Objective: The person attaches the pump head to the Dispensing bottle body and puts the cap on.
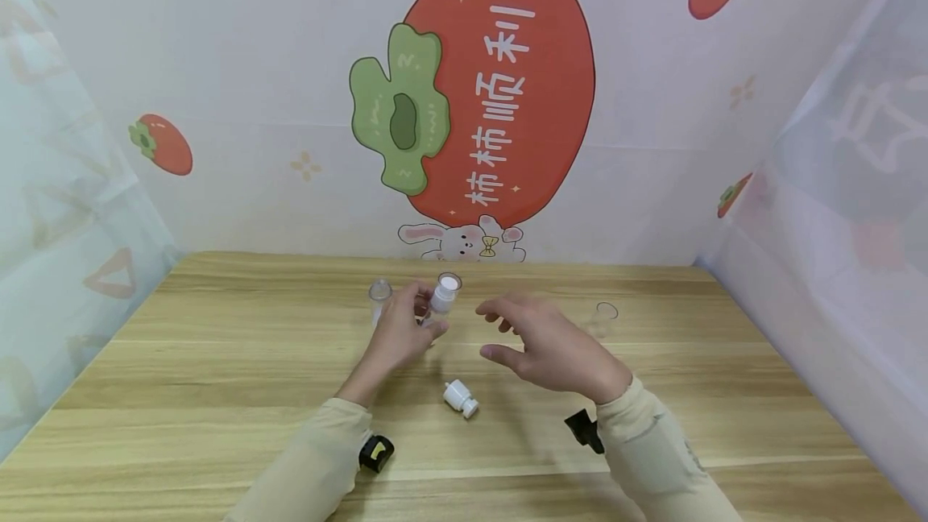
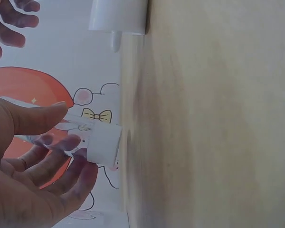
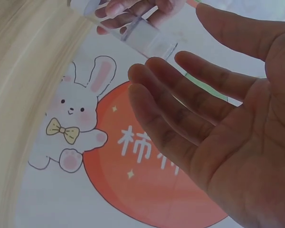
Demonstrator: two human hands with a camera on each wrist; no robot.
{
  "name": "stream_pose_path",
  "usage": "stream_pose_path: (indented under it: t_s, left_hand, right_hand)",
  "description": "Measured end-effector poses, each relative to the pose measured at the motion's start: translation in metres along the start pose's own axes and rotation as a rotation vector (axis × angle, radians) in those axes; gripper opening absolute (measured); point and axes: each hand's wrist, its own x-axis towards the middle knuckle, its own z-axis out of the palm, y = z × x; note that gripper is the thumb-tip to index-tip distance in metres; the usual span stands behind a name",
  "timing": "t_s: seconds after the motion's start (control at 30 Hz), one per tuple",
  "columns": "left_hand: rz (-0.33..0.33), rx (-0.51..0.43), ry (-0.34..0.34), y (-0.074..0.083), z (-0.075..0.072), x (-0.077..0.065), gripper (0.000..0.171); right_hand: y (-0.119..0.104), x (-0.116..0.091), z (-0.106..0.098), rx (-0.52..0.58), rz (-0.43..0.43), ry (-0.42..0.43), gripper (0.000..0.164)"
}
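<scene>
Clear bottle (image 1: pixel 445 295) | left hand (image 1: pixel 403 323) fingers grasping it | right hand (image 1: pixel 553 342) released | head view alone: transparent cap (image 1: pixel 602 321)

An unblocked gap separates the left grip (image 1: pixel 402 322), round a clear plastic bottle with a white end (image 1: pixel 444 295), from the right grip (image 1: pixel 554 347). A white plastic pump top (image 1: pixel 460 398) obstructs the wood-grained worktop (image 1: pixel 217 393) nearer the person; a transparent cylindrical container (image 1: pixel 379 292) crowds the left grip.
</scene>
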Motion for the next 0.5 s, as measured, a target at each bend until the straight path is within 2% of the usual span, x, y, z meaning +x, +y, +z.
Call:
stream_pose_path:
  t_s: [0.5]
  left_hand:
    - [-0.083,-0.039,0.027,-0.006,-0.001,0.003,0.044]
  right_hand:
    - [-0.007,0.004,0.017,-0.014,0.015,-0.124,0.034]
